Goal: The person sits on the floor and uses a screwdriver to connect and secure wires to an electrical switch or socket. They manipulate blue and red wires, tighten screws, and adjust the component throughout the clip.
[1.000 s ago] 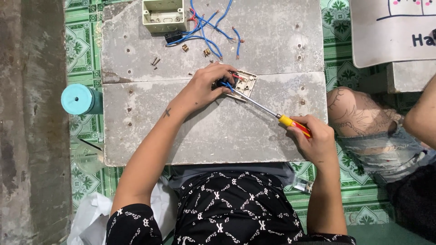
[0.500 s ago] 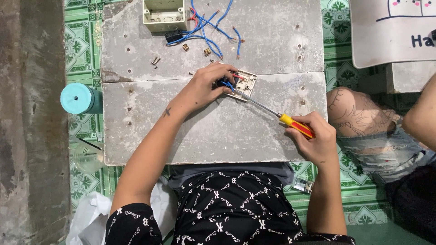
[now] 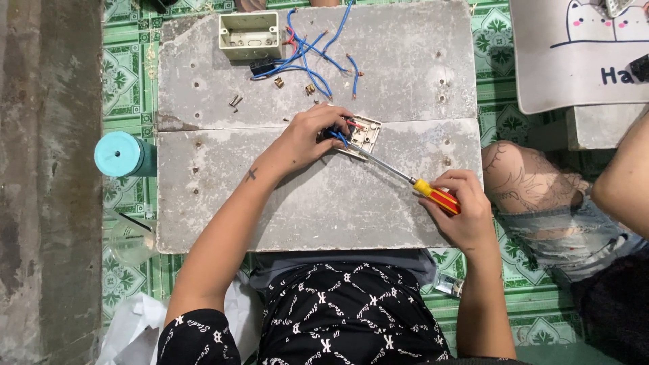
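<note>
At nine o'clock I see a teal cup off the bench. My left hand is clamped on the switch module and its blue wires at centre; my right hand at four o'clock grips the screwdriver, tip in the module. I judge the blade could slip out and jab my left fingers if I press at this shallow slant.

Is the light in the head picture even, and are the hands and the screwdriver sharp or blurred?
Head view: light is soft and even, with only faint shadows under the left hand and right hand; no strong glare on the grey board; both hands, the screwdriver and the blue wires look sharp, without motion blur.
</note>
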